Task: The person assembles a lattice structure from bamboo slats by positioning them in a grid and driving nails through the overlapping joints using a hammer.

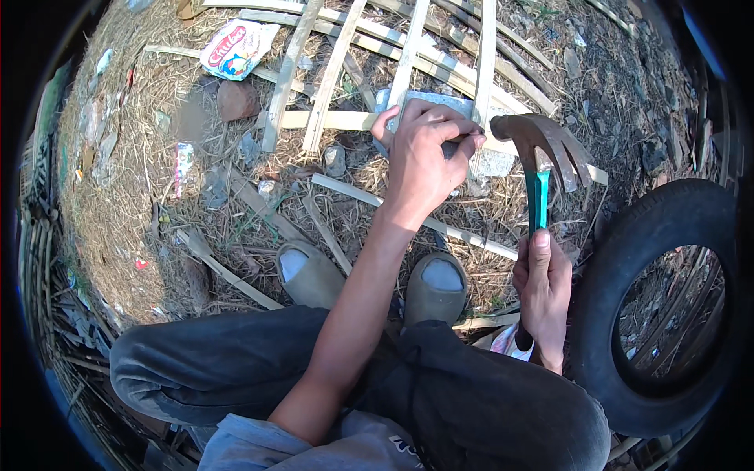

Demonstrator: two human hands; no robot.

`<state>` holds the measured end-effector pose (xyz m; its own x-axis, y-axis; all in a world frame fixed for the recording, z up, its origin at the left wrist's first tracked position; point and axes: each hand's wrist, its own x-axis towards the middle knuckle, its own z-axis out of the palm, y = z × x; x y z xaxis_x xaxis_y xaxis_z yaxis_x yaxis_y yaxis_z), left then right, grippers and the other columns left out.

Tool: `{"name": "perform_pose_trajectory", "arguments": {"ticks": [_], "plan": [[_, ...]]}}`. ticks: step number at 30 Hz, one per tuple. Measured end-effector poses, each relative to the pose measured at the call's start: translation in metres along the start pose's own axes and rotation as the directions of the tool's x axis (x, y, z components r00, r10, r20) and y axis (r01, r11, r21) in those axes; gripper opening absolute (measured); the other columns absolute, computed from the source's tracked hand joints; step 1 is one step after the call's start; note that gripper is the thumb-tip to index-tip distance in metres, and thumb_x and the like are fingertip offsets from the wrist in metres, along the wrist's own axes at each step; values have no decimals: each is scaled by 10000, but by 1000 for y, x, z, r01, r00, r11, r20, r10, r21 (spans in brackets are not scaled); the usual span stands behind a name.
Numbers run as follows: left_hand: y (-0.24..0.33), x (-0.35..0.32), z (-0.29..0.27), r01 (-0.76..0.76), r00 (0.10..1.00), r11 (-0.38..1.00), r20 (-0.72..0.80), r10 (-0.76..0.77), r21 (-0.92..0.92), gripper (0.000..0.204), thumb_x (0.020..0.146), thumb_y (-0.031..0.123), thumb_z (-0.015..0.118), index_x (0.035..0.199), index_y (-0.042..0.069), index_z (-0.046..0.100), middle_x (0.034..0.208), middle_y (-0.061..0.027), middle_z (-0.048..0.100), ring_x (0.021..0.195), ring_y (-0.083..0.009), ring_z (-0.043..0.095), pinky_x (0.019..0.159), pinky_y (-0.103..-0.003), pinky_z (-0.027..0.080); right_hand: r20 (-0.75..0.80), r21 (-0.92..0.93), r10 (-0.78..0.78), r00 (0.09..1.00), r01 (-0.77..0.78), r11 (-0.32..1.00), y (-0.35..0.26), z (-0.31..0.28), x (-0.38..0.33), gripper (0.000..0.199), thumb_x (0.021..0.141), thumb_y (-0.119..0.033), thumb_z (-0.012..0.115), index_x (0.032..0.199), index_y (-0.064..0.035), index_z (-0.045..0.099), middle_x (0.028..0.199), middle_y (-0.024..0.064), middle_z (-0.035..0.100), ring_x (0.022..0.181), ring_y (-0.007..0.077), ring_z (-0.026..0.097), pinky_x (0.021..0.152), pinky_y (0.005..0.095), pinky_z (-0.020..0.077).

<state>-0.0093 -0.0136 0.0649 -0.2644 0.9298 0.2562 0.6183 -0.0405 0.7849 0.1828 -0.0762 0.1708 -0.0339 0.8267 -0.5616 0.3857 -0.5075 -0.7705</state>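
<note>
Nearest you, your dark trousers (pixel 212 357) span the lower part of the view, with your two olive-green clogs (pixel 436 304) planted on the straw-strewn ground beyond them. Your right hand (pixel 543 286) is wrapped around a claw hammer with a teal handle and brown metal head (pixel 539 196); the head is raised, its striking face just beside your left fingertips and its claw turned to the right. A black rubber tyre (pixel 597 314) lies to the right of that hand. Ahead of your clogs, a loose pale slat (pixel 479 240) lies on the ground. Your left hand (pixel 428 149) is narrow, fingertips drawn together at a crossing of the pale slat lattice (pixel 412 55); you cannot tell what, if anything, they pinch. A grey flat block (pixel 495 163) sits under that crossing. Farther left are a reddish-brown stone (pixel 238 100) and a crumpled white-and-red packet (pixel 233 49).
</note>
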Motion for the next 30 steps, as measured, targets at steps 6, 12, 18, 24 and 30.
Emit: {"name": "perform_pose_trajectory", "arguments": {"ticks": [6, 12, 18, 24, 30], "plan": [[0, 3, 1, -2, 999, 1000, 34, 2, -9, 96, 813, 240, 820, 894, 188, 824, 924, 73, 738, 1041, -164, 600, 1075, -464, 218, 80, -109, -70, 994, 78, 991, 11, -15, 9, 533, 1115, -491, 404, 829, -52, 501, 615, -60, 378, 507, 31, 337, 449, 238, 231], [5, 2, -6, 13, 999, 998, 47, -15, 56, 147, 760, 174, 846, 904, 183, 821, 929, 75, 742, 1052, -141, 624, 1077, -445, 222, 141, -213, -209, 968, 236, 948, 4, -20, 9, 579, 1115, -479, 393, 738, -48, 474, 585, -48, 402, 515, 48, 355, 472, 269, 259], [5, 0, -2, 27, 998, 998, 57, -31, 64, 97, 784, 215, 840, 880, 226, 826, 907, 100, 737, 1031, -150, 610, 1066, -458, 222, 16, -12, -181, 983, 181, 983, 11, -28, 4, 683, 1087, -580, 364, 680, -43, 477, 543, -32, 408, 482, 53, 385, 439, 271, 248], [-6, 0, -13, 49, 996, 990, 64, -58, 132, 139, 791, 157, 795, 910, 224, 821, 937, 91, 727, 1028, -158, 608, 1070, -454, 230, 120, -155, -82, 989, 100, 983, 17, -22, 21, 632, 1110, -519, 370, 693, -53, 458, 557, -38, 404, 483, 59, 362, 457, 284, 271], [5, 4, -4, -9, 996, 998, 85, 3, 68, 67, 803, 207, 815, 869, 222, 814, 950, 99, 729, 1037, -158, 606, 1063, -465, 232, 100, -82, -103, 990, 111, 990, 8, -39, 9, 616, 1098, -553, 376, 766, -48, 499, 601, -45, 418, 502, 47, 366, 464, 256, 263]]}}
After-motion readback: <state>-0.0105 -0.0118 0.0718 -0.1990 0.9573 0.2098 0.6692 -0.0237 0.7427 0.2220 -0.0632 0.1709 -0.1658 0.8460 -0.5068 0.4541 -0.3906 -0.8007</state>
